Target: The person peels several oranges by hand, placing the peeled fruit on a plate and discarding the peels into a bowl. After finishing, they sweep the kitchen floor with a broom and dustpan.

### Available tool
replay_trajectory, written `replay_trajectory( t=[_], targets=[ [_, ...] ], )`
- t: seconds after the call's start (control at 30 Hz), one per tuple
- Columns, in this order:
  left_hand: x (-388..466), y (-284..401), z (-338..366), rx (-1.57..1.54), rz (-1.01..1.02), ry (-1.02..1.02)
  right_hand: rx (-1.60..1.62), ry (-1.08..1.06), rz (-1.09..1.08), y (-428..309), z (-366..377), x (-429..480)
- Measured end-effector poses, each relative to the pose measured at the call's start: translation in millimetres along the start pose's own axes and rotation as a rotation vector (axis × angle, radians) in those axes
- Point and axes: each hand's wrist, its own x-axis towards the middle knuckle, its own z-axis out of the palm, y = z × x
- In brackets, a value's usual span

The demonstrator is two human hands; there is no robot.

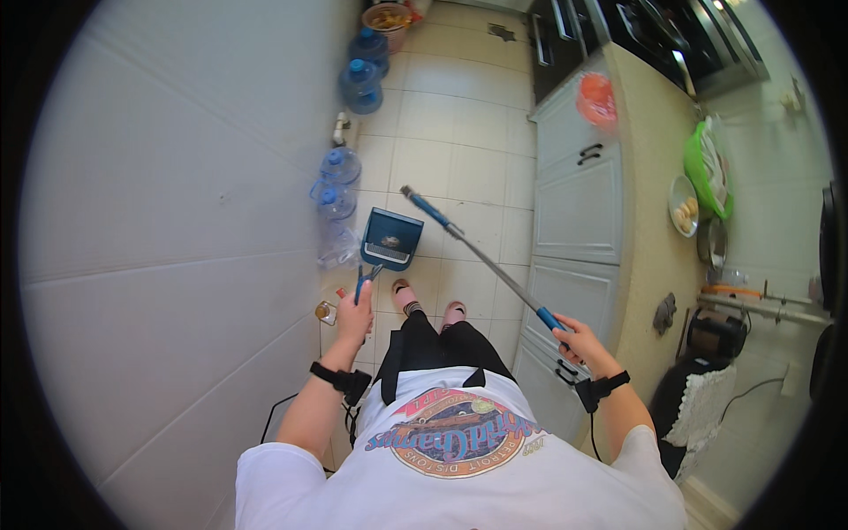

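Note:
My left hand grips the handle of a dark blue dustpan in front of my left foot. A small clump of debris lies in the pan beside a row of pale comb teeth. My right hand is wrapped around the blue grip end of a broom with a metal pole. The pole slants away to the upper left. Its narrow blue head points past the dustpan's right corner, apart from the pan. Whether the head touches the floor I cannot tell.
Several large plastic water bottles line the left wall, with a bin beyond. A glass bottle of oil-coloured liquid stands near my left hand. White cabinets and a counter with bowls run along the right. Pale tiles cover the floor.

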Motion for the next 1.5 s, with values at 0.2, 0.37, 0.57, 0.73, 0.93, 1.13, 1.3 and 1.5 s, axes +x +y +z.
replay_trajectory(
  t=[0.2, 0.37, 0.57, 0.73, 0.93, 1.13, 1.3, 1.5],
  targets=[
    [-31, 5, 18, 0.037, 0.031, -0.080, 0.161, 0.098, -0.067, 2, -51, 71],
    [-53, 0, 39, 0.119, 0.028, -0.065, 0.122, 0.124, -0.198, -13, -73, 186],
    [-79, -25, 48, 0.152, 0.052, 0.074, -0.201, 0.283, -0.369, 88, -15, 230],
    [-120, -34, 22, 0.032, -0.106, 0.069, -0.234, 0.216, -0.220, 168, -21, 130],
    [-165, -30, -5, 0.015, -0.185, -0.002, -0.114, 0.152, -0.138, 147, -78, 49],
    [-204, -38, -26, -0.052, -0.186, 0.069, -0.203, 0.269, -0.414, 94, -80, 140],
    [-226, -30, -53, -0.131, -0.169, 0.114, -0.269, 0.395, -0.249, 53, -61, 226],
    [-247, -38, -96, -0.135, -0.073, 0.094, -0.223, 0.528, -0.294, 190, 9, 230]
  ],
)
